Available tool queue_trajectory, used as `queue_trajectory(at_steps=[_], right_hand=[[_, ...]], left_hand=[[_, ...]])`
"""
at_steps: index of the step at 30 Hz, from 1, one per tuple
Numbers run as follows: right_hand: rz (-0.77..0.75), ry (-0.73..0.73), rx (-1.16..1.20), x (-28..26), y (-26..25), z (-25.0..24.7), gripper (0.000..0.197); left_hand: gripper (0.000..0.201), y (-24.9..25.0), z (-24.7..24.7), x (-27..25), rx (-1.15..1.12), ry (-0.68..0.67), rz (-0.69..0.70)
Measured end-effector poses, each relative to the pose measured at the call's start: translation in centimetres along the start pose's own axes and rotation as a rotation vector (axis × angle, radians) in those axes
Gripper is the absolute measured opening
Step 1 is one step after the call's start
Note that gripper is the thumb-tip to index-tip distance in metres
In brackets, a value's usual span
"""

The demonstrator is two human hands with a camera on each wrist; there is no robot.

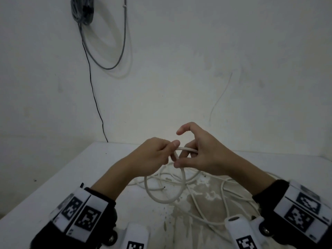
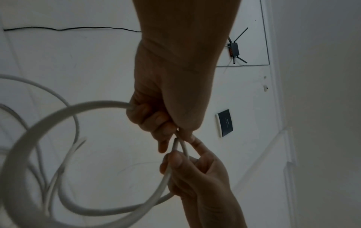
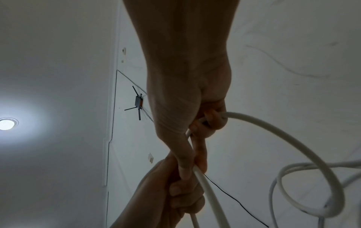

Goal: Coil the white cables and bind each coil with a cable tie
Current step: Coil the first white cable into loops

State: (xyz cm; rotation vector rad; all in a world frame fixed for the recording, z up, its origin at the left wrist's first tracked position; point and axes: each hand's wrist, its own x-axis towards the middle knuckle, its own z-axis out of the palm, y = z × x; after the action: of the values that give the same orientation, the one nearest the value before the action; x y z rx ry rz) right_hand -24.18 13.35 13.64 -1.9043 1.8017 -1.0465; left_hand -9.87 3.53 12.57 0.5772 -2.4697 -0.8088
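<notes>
A thick white cable [image 1: 166, 200] forms one loop that hangs above the white table [image 1: 59, 178]. My left hand [image 1: 169, 147] grips the top of the loop in curled fingers. My right hand [image 1: 186, 156] is close beside it and pinches the same cable, with its index finger raised and bent. In the left wrist view, my left hand [image 2: 156, 120] holds the cable loop [image 2: 64, 114], and my right hand [image 2: 181, 162] holds the crossing strands just below. In the right wrist view, my right hand [image 3: 205, 123] clasps the cable [image 3: 293, 138], and my left hand [image 3: 175, 191] grips it lower down.
More loose white cables [image 1: 222, 193] lie tangled on a stained patch of the table under and right of my hands. A grey cable coil [image 1: 81, 11] and a thin black wire [image 1: 93, 90] hang on the wall behind. The table's left edge runs diagonally.
</notes>
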Motion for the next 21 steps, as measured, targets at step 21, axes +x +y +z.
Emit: queue_trajectory(at_steps=[21], right_hand=[[-0.124,0.263,0.287,0.5,1.3,-1.0,0.018]], left_hand=[[0.029,-1.0,-0.1,-0.8,-0.869,0.272,-0.061]])
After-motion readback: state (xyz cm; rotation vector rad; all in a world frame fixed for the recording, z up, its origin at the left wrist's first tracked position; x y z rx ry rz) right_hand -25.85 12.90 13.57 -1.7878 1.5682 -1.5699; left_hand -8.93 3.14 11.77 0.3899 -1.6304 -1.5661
